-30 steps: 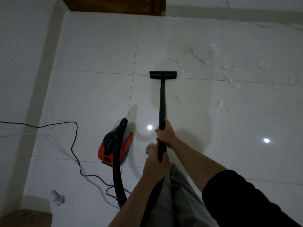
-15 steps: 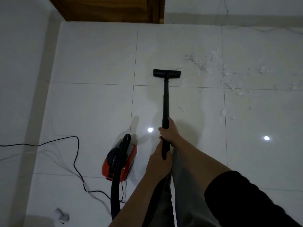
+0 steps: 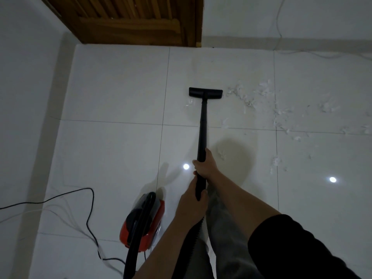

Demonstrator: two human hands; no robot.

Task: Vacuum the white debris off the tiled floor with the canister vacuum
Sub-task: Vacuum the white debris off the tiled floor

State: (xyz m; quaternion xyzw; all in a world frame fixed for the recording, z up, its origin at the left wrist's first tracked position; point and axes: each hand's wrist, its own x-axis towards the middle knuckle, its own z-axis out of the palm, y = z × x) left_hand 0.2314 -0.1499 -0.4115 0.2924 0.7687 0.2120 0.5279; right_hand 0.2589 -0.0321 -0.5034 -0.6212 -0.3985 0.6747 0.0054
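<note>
A black vacuum wand (image 3: 203, 125) runs from my hands out to its flat floor nozzle (image 3: 205, 93), which lies on the white tiled floor (image 3: 120, 87). My right hand (image 3: 206, 165) grips the wand higher up. My left hand (image 3: 192, 206) grips its lower end where the ribbed hose begins. White debris (image 3: 249, 99) is scattered just right of the nozzle and across the tiles further right. A few bits lie by the wand near my right hand. The red and black canister (image 3: 143, 220) stands on the floor left of my arms.
A black power cord (image 3: 88, 214) loops over the floor at the lower left. A brown wooden door (image 3: 130, 19) closes the far side, with white wall to its left and right. A thin pale cable (image 3: 322, 54) trails along the far wall's foot.
The nozzle has been pushed forward, away from me, past the tile seam toward the door. The view has tilted up, and the canister sits lower in the frame.
</note>
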